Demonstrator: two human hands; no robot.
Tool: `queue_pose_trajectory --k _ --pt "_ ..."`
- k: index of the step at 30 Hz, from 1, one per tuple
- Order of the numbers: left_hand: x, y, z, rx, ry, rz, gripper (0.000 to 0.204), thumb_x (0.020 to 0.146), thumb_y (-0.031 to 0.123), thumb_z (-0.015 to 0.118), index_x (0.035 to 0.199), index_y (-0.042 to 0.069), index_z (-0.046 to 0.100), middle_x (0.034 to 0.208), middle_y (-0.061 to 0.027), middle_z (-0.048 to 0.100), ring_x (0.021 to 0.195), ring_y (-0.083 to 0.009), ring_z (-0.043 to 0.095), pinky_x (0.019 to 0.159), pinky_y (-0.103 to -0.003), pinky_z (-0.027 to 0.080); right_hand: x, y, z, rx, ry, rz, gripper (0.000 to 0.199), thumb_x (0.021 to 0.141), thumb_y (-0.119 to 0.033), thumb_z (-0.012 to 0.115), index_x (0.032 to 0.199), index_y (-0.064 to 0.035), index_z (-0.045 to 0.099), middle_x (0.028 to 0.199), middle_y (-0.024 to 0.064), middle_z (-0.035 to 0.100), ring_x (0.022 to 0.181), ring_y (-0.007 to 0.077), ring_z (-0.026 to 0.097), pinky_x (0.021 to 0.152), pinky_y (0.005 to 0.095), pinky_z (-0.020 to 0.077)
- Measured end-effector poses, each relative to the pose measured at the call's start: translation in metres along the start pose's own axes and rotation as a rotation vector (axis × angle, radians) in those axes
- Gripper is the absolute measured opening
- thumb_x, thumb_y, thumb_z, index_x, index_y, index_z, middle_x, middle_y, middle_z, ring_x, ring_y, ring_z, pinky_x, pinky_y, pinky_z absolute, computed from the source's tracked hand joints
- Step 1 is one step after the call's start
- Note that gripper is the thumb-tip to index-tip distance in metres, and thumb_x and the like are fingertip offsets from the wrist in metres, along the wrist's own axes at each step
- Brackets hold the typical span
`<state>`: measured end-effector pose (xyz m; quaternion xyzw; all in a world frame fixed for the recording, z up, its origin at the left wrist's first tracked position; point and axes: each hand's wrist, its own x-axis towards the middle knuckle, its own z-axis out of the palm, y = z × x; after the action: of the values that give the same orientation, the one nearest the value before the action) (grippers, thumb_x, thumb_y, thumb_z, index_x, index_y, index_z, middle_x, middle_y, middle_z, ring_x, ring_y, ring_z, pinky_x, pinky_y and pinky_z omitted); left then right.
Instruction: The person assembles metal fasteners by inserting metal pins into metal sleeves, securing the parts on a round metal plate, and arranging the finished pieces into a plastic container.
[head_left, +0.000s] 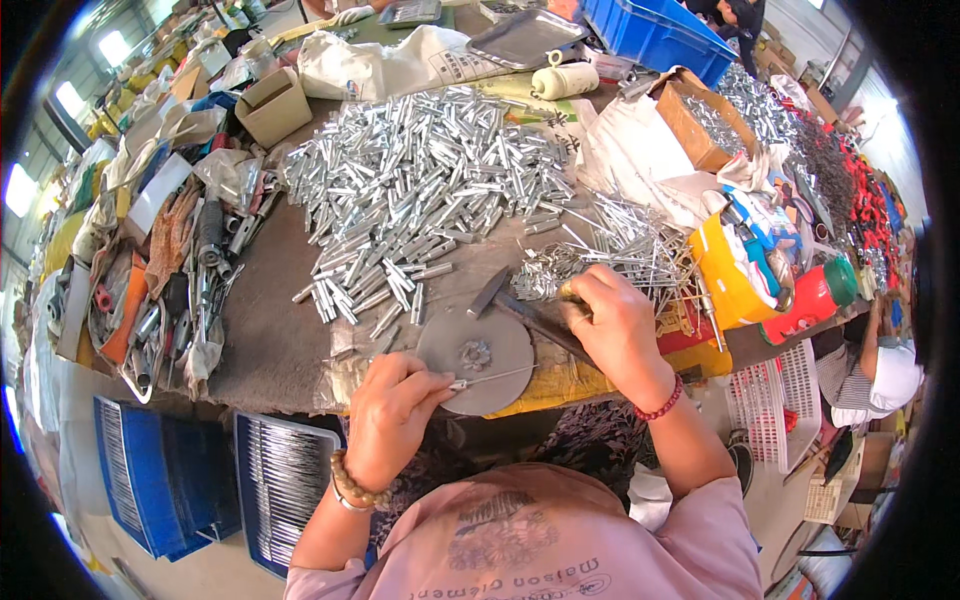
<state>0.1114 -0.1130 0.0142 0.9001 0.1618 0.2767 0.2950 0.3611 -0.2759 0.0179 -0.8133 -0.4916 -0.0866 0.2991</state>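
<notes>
Between the fingers of my left hand [393,410], which are closed, is a small silvery metal fitting with a thin rod [498,376] that points right. It lies over a round grey metal disc [480,340] at the front edge of the table. My right hand [612,318] is closed, its fingertips pinched together beside a heap of small metal pins [550,268]. What they hold, if anything, is hidden. A hammer [530,315] rests with its head by the disc's far edge, and its dark handle runs past the right hand's fingers.
Beyond the disc spreads a big pile of silvery metal sleeves [430,180]. Long thin rods [640,240] lie to its right, near a yellow container [730,270] and a red jar [805,305]. Tools [200,270] crowd the left side. Blue crates [165,480] stand below the table.
</notes>
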Motion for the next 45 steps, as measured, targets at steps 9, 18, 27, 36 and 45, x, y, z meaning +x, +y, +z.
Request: queue_pose_trajectory --k 9,18,27,36,45 --pt "-0.004 -0.005 0.001 0.012 0.002 0.009 0.022 0.076 0.005 0.087 0.097 0.007 0.081 0.092 -0.0072 0.067 0.089 -0.0307 0.066 0.074 -0.041 0.054 0.009 0.013 0.01 0.001 -0.028 -0.052 0.019 0.082 -0.004 0.081 0.096 -0.0069 0.068 0.095 0.0101 0.065 0.093 0.0334 0.07 0.079 0.0442 0.0577" --pt "-0.003 -0.005 0.002 -0.009 0.012 0.019 0.022 0.077 0.001 0.087 0.098 0.004 0.08 0.092 -0.0087 0.067 0.086 -0.0297 0.067 0.074 -0.039 0.054 0.009 0.024 0.002 0.157 -0.053 -0.024 0.012 0.088 -0.004 0.078 0.095 -0.0047 0.068 0.097 0.0123 0.068 0.088 0.036 0.07 0.074 0.0421 0.0561" --pt "-0.005 -0.004 0.0 -0.01 0.006 -0.018 0.021 0.078 0.002 0.087 0.098 0.005 0.081 0.092 -0.0087 0.067 0.086 -0.0297 0.067 0.073 -0.039 0.054 0.004 0.019 -0.011 0.534 -0.217 0.267 0.011 0.093 -0.003 0.076 0.102 -0.0011 0.07 0.089 0.0073 0.061 0.075 0.0163 0.059 0.07 0.0306 0.0484" --pt "-0.004 0.0 0.001 0.005 0.016 0.039 0.02 0.078 0.005 0.086 0.097 0.008 0.079 0.091 -0.0075 0.066 0.085 -0.0307 0.067 0.071 -0.041 0.054 -0.001 0.012 -0.016 0.194 -0.132 0.052 0.014 0.087 -0.003 0.078 0.1 -0.004 0.073 0.092 0.0102 0.065 0.081 0.0281 0.069 0.074 0.0383 0.0537" --pt "0.001 -0.01 0.002 0.006 0.017 0.016 0.021 0.078 0.005 0.086 0.098 0.008 0.08 0.091 -0.0071 0.066 0.085 -0.0305 0.067 0.072 -0.041 0.055 0.008 0.02 -0.018 0.022 -0.172 -0.095 0.011 0.085 -0.009 0.079 0.094 -0.0064 0.074 0.093 0.01 0.066 0.089 0.0334 0.069 0.078 0.0444 0.0566"
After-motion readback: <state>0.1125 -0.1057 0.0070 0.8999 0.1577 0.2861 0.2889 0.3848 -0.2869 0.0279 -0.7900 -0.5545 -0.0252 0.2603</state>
